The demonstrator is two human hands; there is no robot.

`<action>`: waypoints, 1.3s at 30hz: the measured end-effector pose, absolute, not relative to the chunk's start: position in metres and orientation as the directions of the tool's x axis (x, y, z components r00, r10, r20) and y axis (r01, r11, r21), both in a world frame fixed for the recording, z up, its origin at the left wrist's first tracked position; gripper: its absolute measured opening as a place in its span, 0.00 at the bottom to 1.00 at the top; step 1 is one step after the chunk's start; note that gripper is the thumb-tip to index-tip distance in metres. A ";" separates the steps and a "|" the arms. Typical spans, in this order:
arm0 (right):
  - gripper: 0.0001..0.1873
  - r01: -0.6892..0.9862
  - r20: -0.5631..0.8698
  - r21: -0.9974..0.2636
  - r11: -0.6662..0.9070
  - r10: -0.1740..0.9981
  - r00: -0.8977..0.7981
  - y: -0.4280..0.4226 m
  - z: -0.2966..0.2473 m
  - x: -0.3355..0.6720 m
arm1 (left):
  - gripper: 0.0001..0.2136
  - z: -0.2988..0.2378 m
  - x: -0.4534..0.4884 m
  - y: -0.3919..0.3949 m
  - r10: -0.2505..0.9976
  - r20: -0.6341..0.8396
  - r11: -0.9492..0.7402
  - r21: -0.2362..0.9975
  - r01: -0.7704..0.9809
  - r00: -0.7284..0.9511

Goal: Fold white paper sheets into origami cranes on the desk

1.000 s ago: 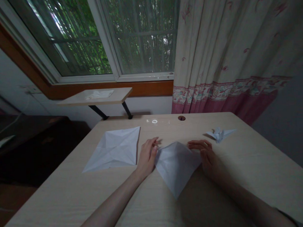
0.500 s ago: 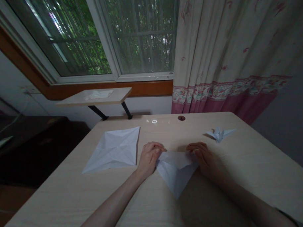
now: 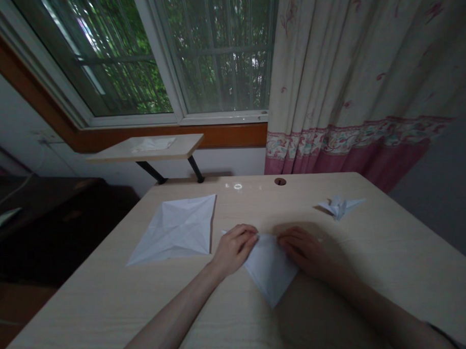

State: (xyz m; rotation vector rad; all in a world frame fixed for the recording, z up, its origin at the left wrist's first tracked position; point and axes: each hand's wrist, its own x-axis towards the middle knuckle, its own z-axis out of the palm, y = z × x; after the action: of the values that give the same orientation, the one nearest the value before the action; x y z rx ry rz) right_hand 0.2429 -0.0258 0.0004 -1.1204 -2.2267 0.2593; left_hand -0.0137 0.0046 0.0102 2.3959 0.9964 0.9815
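Note:
A folded sheet of white paper (image 3: pixel 271 275) lies on the table between my hands, one corner pointing toward me. My left hand (image 3: pixel 235 245) is closed on its upper left edge, fingertips pressed together near the top. At the upper right edge, my right hand (image 3: pixel 304 248) grips the paper with its fingers bent; part of the sheet is hidden beneath it. A small white tip of paper (image 3: pixel 225 232) pokes out behind my left hand. To the left rests a creased, opened-out white sheet (image 3: pixel 181 227). A folded paper crane (image 3: pixel 338 207) sits at the right.
The pale wooden table (image 3: pixel 207 318) has a round cable hole (image 3: pixel 280 181) near its far edge. A small raised shelf (image 3: pixel 148 149) stands at the back left with white paper (image 3: pixel 155 143) on it. A floral curtain (image 3: pixel 329 89) hangs beside the window (image 3: pixel 221 52).
My hands have come closer together, the right one shifting left over the paper. The upper part of the sheet is folded down, and a tip now shows beyond my left hand.

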 end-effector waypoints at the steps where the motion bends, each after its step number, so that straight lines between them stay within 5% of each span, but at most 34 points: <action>1: 0.15 0.654 0.428 -0.416 0.632 0.771 -0.472 -0.026 0.000 0.242 | 0.13 0.008 -0.013 0.005 0.716 0.465 -0.696 0.534 0.480 0.521; 17: 0.22 0.695 0.245 -0.191 0.693 0.719 -0.650 -0.035 -0.014 0.238 | 0.09 0.001 -0.012 0.007 0.638 0.466 -0.770 0.371 0.519 0.614; 32: 0.27 0.782 0.119 -0.269 0.563 0.825 -0.553 -0.026 -0.023 0.241 | 0.17 -0.002 -0.010 0.004 0.687 0.280 -0.727 0.254 0.638 0.671; 39: 0.28 0.801 0.119 -0.200 0.564 0.826 -0.552 -0.027 -0.019 0.239 | 0.23 -0.004 -0.004 0.000 0.728 0.191 -0.685 0.162 0.710 0.659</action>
State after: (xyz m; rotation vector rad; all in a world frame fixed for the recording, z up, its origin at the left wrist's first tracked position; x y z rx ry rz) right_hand 0.2395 -0.0275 -0.0189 -1.3686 -2.5978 0.1806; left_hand -0.0040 -0.0003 -0.0038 2.7942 1.2131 0.3711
